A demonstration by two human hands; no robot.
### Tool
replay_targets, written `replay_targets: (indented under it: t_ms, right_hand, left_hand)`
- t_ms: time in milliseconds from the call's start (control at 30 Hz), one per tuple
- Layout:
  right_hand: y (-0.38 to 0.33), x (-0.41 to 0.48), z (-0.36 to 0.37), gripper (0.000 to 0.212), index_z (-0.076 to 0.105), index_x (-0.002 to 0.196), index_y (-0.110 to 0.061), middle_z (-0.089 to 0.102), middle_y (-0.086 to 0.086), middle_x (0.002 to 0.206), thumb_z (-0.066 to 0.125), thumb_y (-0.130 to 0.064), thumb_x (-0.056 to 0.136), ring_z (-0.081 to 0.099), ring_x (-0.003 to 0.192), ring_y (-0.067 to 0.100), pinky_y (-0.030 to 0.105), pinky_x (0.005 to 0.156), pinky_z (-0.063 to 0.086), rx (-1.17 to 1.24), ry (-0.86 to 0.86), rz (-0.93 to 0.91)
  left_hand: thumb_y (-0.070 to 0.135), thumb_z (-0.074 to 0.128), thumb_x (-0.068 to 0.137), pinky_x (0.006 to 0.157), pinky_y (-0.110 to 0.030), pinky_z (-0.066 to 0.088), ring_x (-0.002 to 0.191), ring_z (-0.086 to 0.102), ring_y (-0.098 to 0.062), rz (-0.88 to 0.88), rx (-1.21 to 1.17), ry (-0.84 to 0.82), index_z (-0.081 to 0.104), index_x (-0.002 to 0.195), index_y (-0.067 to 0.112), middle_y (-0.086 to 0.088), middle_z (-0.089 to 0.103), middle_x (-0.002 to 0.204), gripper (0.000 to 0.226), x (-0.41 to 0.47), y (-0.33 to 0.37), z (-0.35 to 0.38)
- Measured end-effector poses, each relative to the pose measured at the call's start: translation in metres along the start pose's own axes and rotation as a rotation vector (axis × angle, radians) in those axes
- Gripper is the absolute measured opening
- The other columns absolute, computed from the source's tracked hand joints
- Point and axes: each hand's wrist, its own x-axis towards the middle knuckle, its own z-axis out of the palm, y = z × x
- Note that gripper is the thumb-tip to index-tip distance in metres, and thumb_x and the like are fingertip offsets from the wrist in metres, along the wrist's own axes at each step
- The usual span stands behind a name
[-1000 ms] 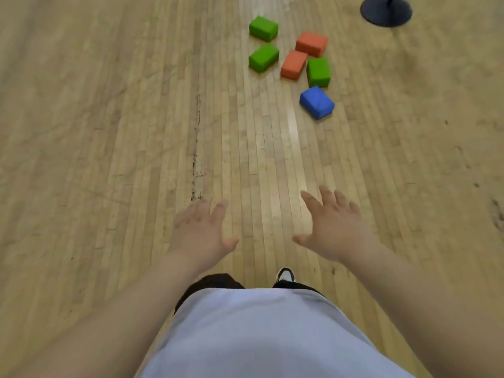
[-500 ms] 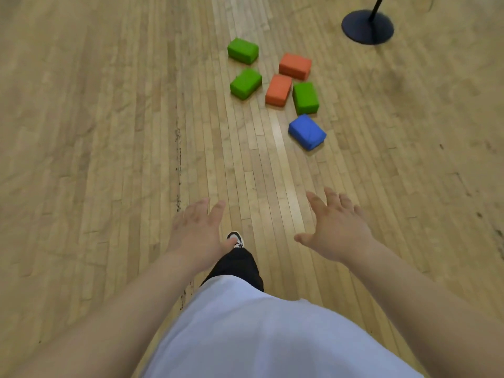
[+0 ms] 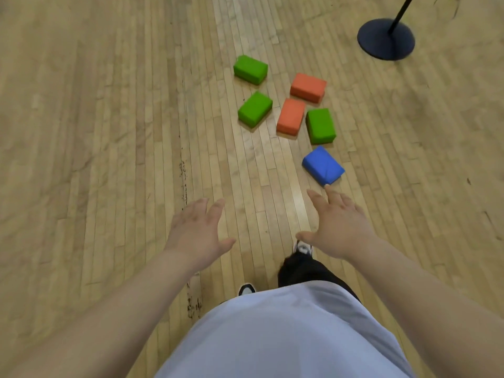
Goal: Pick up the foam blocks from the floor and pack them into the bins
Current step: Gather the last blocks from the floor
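Fabric of a pale shirt (image 3: 286, 331) fills the bottom of the view, with a dark trouser leg (image 3: 305, 271) and two shoe tips, the left shoe (image 3: 246, 290) nearer and the right shoe (image 3: 302, 248) ahead of it, on the wooden floor (image 3: 109, 132). Both bare forearms reach forward. The left hand (image 3: 197, 231) is spread palm down with loose fingers and holds nothing; the right hand (image 3: 341, 227) is likewise spread and empty, thumb out to the side. One fingertip of the right hand lines up with the near corner of the blue block (image 3: 322, 165); whether it touches cannot be told. All six foam blocks lie flat on the floor in a loose cluster ahead and to the right. Just beyond the blue block sits the nearest green block (image 3: 320, 125), with the near orange block (image 3: 290, 116) close beside it on the left and the left green block (image 3: 255, 109) a little further left. Behind these lie the far orange block (image 3: 308, 87) and the far green block (image 3: 250, 69). Further off at upper right stands a dark round base (image 3: 386, 39) with a thin pole (image 3: 401, 15) rising from it.
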Motion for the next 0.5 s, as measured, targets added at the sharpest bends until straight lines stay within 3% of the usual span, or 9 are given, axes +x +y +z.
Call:
replay_targets:
  t_ms: [267, 500]
  right_hand:
    - [0.049, 0.188, -0.087, 0.107, 0.008, 0.162, -0.034, 0.009, 0.010, 0.169, 0.059, -0.078, 0.079, 0.018, 0.152, 0.035, 0.054, 0.119, 0.028, -0.013, -0.017, -0.041]
    - [0.078, 0.336, -0.195, 0.111, 0.003, 0.162, -0.034, 0.004, 0.009, 0.171, 0.061, -0.078, 0.078, 0.014, 0.155, 0.037, 0.057, 0.121, 0.025, -0.072, -0.085, -0.110]
  left_hand:
    - [0.077, 0.047, 0.089, 0.125, -0.049, 0.018, 0.155, 0.013, -0.030, -0.048, -0.004, -0.039, 0.004, 0.160, 0.034, -0.008, 0.010, 0.169, 0.094, 0.188, 0.030, -0.063]
    - [0.073, 0.050, 0.090, 0.123, -0.049, 0.020, 0.155, 0.015, -0.031, -0.105, -0.037, -0.027, 0.005, 0.161, 0.033, -0.009, 0.013, 0.169, 0.093, 0.328, 0.058, -0.155]
